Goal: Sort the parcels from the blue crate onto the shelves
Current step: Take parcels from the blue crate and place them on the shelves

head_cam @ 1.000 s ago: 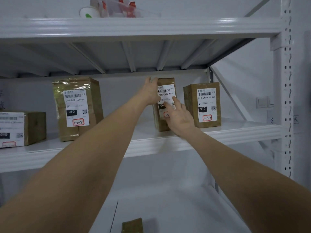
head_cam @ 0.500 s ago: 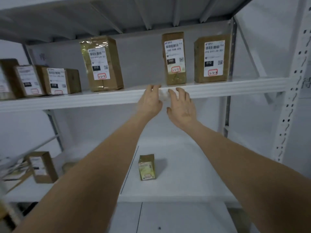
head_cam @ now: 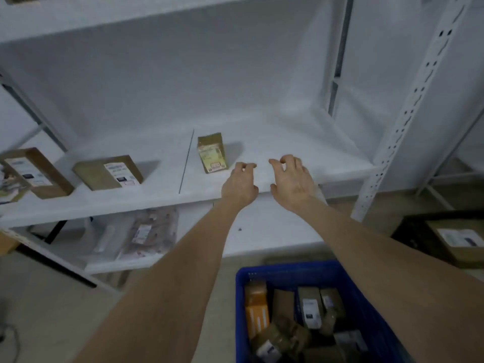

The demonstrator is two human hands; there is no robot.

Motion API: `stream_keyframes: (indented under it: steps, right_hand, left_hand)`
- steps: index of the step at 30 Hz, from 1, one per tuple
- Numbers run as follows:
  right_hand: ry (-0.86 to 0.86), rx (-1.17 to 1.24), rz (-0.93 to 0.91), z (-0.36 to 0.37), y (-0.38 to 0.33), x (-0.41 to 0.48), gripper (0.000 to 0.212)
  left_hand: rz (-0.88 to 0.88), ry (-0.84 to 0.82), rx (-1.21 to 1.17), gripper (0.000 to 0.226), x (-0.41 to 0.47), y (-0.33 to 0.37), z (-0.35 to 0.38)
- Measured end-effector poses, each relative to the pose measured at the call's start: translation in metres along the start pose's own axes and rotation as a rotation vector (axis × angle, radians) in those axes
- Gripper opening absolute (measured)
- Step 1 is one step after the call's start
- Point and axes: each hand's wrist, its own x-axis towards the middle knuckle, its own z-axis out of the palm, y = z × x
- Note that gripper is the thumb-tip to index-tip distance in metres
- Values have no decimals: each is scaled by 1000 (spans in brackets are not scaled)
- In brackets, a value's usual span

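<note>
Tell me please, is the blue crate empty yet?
Not empty: the blue crate holds a jumble of brown parcels and an orange box.

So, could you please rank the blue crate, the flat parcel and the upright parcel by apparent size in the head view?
1. blue crate, cut off by the frame and nearest the camera.
2. flat parcel.
3. upright parcel.
</note>
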Motion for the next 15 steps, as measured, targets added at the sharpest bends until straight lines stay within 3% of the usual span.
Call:
stream_keyframes:
  steps: [6,15]
  right_hand:
    - [-279,-1,101,85,36,-75,63]
    - [-547,73,170,217,100,-142,57]
  left_hand:
    - [-68,-264,-41,59,-50,-15,106]
    - [-291,-548,-84,59,-84,-26,260]
